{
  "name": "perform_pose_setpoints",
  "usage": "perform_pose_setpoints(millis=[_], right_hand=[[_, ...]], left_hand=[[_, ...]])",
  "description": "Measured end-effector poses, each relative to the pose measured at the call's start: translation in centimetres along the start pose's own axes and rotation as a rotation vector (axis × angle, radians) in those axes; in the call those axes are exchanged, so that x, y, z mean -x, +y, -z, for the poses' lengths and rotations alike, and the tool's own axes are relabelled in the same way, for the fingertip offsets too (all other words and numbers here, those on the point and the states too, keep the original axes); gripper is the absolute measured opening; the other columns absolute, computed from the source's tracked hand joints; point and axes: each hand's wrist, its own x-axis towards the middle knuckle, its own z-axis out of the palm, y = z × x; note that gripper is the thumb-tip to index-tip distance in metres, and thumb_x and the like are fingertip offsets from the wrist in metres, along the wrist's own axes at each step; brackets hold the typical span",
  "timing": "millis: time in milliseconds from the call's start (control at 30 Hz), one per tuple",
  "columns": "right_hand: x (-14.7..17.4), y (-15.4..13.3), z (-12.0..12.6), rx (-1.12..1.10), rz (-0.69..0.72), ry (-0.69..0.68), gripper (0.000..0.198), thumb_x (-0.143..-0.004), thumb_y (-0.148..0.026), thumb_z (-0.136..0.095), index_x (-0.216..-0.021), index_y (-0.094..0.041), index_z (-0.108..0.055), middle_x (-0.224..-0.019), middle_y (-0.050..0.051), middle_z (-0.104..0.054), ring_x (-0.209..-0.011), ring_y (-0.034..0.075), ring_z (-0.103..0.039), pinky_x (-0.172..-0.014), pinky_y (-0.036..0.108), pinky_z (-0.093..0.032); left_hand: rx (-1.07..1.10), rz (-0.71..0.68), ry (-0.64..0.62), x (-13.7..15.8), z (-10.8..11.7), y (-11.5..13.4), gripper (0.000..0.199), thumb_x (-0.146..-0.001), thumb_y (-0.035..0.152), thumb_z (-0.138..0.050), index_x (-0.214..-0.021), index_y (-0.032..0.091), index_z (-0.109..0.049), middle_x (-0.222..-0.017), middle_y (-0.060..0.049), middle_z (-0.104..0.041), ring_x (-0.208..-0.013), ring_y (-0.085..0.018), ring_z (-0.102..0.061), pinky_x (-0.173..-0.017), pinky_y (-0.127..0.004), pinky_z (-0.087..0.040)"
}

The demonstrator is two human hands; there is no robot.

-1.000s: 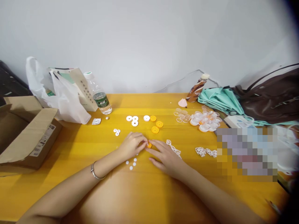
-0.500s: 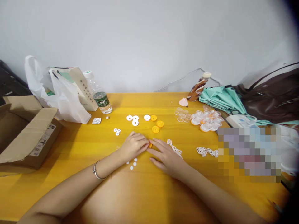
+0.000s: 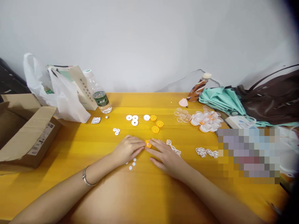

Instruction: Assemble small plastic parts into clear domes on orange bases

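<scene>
An orange disc [image 3: 148, 144] with a small pale centre lies on the table between my hands. My left hand [image 3: 128, 150] has its fingers drawn together, their tips at the disc's left edge. From the other side my right hand [image 3: 164, 157] holds the disc's right and near edges with its fingertips, its other fingers a little apart. Small white discs [image 3: 134, 163] lie just below my left hand. White openwork pieces [image 3: 173, 147] are beside my right hand. Beyond the hands sit loose orange discs [image 3: 155, 129], a white disc [image 3: 146, 117] and white rings [image 3: 135, 122].
On the left stand a cardboard box [image 3: 35, 137], a plastic bag [image 3: 67, 105] and a water bottle [image 3: 102, 99]. To the right are clear-and-orange round cases [image 3: 206, 121], clear rings [image 3: 182, 115], more openwork pieces [image 3: 200, 151], a brown bottle [image 3: 198, 88] and a green folded umbrella [image 3: 221, 99].
My left hand has shifted slightly left and back from the orange disc, so more of its top shows. My right hand has barely moved.
</scene>
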Motion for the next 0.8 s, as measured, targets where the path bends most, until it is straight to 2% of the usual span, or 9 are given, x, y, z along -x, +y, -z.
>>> perform_pose_setpoints(millis=[100,267,467,667,800], right_hand=[[0.0,0.1,0.0,-0.003,0.011,-0.016,0.039,-0.082,-0.021,-0.05,-0.12,-0.019,-0.051,-0.129,0.014,-0.05,-0.121,0.025,-0.043,-0.098,0.044,-0.04],[-0.1,0.3,0.1,-0.031,0.015,-0.042,0.039,-0.082,-0.021,-0.05,-0.122,-0.019,-0.05,-0.13,0.014,-0.049,-0.12,0.024,-0.046,-0.099,0.044,-0.04],[-0.2,0.5,0.4,-0.089,0.007,-0.027,0.029,-0.083,-0.02,-0.049,-0.112,-0.019,-0.056,-0.126,0.013,-0.053,-0.12,0.023,-0.046,-0.101,0.047,-0.037],[-0.1,1.0,1.2,-0.143,0.027,-0.037,0.025,-0.083,-0.019,-0.05,-0.107,-0.02,-0.057,-0.123,0.011,-0.056,-0.12,0.023,-0.046,-0.101,0.047,-0.036],[0.1,1.4,1.3,-0.175,-0.004,-0.044,0.03,-0.084,-0.02,-0.05,-0.114,-0.023,-0.053,-0.126,0.009,-0.054,-0.122,0.022,-0.043,-0.101,0.046,-0.036]], left_hand=[[-0.039,-0.038,0.003,0.4,-0.2,0.1,0.026,-0.089,0.023,-0.043,-0.11,0.022,-0.058,-0.105,-0.004,-0.066,-0.095,-0.013,-0.06,-0.082,-0.029,-0.039],[-0.116,-0.064,-0.014,0.6,-0.6,0.0,0.024,-0.089,0.024,-0.043,-0.106,0.021,-0.061,-0.106,-0.005,-0.065,-0.096,-0.014,-0.06,-0.084,-0.031,-0.038],[-0.156,-0.095,-0.008,0.8,-0.6,-0.1,0.023,-0.09,0.023,-0.042,-0.104,0.02,-0.061,-0.108,-0.005,-0.065,-0.096,-0.015,-0.06,-0.084,-0.032,-0.035],[-0.168,-0.139,-0.057,0.9,-0.4,-0.1,0.024,-0.091,0.02,-0.04,-0.107,0.019,-0.057,-0.11,-0.005,-0.064,-0.098,-0.014,-0.059,-0.085,-0.032,-0.032],[-0.145,-0.136,-0.074,0.8,-0.2,0.0,0.026,-0.091,0.02,-0.039,-0.111,0.019,-0.055,-0.112,-0.006,-0.063,-0.1,-0.015,-0.058,-0.085,-0.032,-0.032]])
